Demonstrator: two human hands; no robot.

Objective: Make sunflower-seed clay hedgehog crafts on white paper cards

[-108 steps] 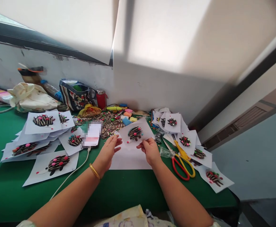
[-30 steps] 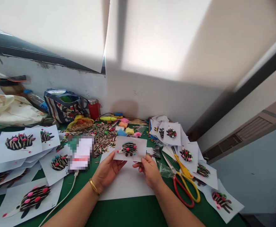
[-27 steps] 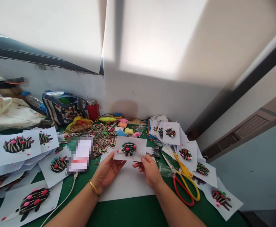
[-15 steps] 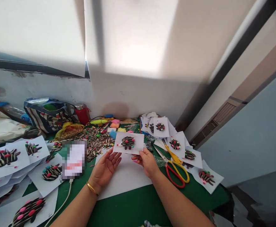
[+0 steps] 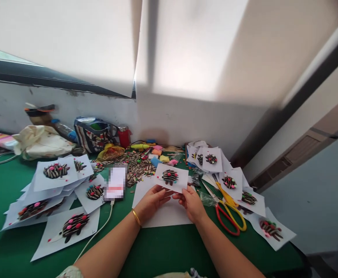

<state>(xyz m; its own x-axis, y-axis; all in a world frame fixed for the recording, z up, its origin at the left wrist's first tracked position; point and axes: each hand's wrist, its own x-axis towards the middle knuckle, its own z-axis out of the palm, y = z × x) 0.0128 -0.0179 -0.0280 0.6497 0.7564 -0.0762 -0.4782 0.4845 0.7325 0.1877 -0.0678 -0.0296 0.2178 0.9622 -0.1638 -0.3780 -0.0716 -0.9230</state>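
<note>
A white card bearing a hedgehog made of striped sunflower seeds, with pink, red and blue dots, is held up at the middle. My right hand pinches its lower right corner between thumb and fingers. Below the card's lower left edge is my left hand, its fingers stretched toward the right hand and apart; whether they touch the card I cannot tell. Under both hands lies a blank white sheet on the green tabletop. Red and yellow scissors rest right of my right hand.
Finished seed-hedgehog cards are piled at left and spread at right. Loose sunflower seeds and coloured clay lumps lie behind. A phone trails a white cable. Bags and a red flask stand near the wall.
The view has turned left, so everything sits farther right. The card has tilted, its right side lower. My left hand has turned from palm up and moved closer to my right hand.
</note>
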